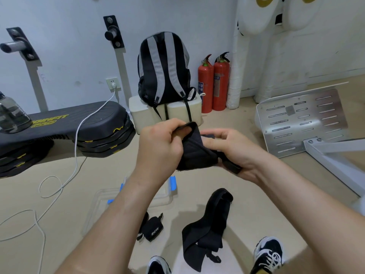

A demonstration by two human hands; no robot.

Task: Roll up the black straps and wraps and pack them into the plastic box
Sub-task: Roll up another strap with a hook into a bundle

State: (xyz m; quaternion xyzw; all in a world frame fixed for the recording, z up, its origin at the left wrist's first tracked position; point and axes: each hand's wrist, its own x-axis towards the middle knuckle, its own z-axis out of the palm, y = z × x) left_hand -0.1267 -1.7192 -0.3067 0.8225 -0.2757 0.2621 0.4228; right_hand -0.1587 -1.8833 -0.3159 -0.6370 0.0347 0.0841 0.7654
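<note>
Floor (246,119): beige matting that meets a pale wall (69,46) at 12 o'clock.
Step platform (65,123): black, at 9 o'clock, on stacked risers; a dark bottle (11,113) stands on its left end.
Cable (76,139): white, runs from a wall socket over the platform and loops on the floor at 8 o'clock.
Plastic box (164,196): clear with blue latches, on the floor at 7 o'clock, partly hidden by the left forearm.
Left hand (160,143): raised at frame centre, fingers curled tight, pinching the upper edge of the held wrap (195,153).
Small wrap (153,228): rolled, white logo on top, on the floor just beside the box at 6 o'clock.
Backpack (164,70): black and grey, upright on a white block at 12 o'clock.
Held wrap, axis: top end between 10 and 11 o'clock, low end between 4 and 5 o'clock.
Long strap (205,226): unrolled on the floor at 5 o'clock; axis runs from 1 o'clock to 7 o'clock.
Right hand (235,153): thumb laid flat on the held wrap, fingers curled under its lower end.
Metal plate (300,121): slotted, tilted, at 3 o'clock.
</note>
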